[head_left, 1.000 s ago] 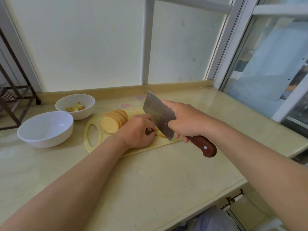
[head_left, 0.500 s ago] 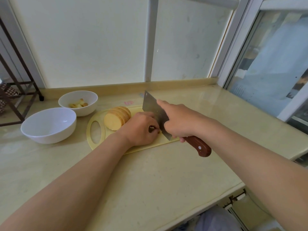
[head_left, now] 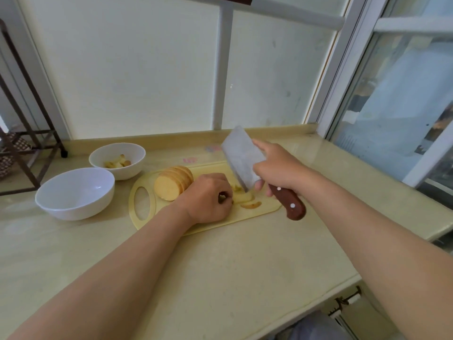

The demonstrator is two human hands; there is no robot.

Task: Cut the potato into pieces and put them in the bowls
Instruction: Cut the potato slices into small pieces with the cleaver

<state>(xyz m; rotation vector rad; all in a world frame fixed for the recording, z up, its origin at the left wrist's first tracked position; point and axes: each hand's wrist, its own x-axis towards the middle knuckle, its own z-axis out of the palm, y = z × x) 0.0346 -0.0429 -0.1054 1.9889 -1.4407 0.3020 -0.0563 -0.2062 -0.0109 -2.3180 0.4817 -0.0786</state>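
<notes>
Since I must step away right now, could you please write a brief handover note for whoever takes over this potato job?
Left hand: fingers curled, holding down potato pieces on the cutting board.
Right hand: grip on the cleaver, blade tilted over those pieces.
Done: potato sliced; sliced stack on the board; some pieces in the far bowl.
Left: cut the stack, fill the near bowl, which looks empty.

Near bowl [head_left: 73, 192] and far bowl [head_left: 128, 171] left of cutting board [head_left: 269, 204], sliced potato [head_left: 171, 185] on its left part, cut pieces [head_left: 247, 203] rightward.
</notes>
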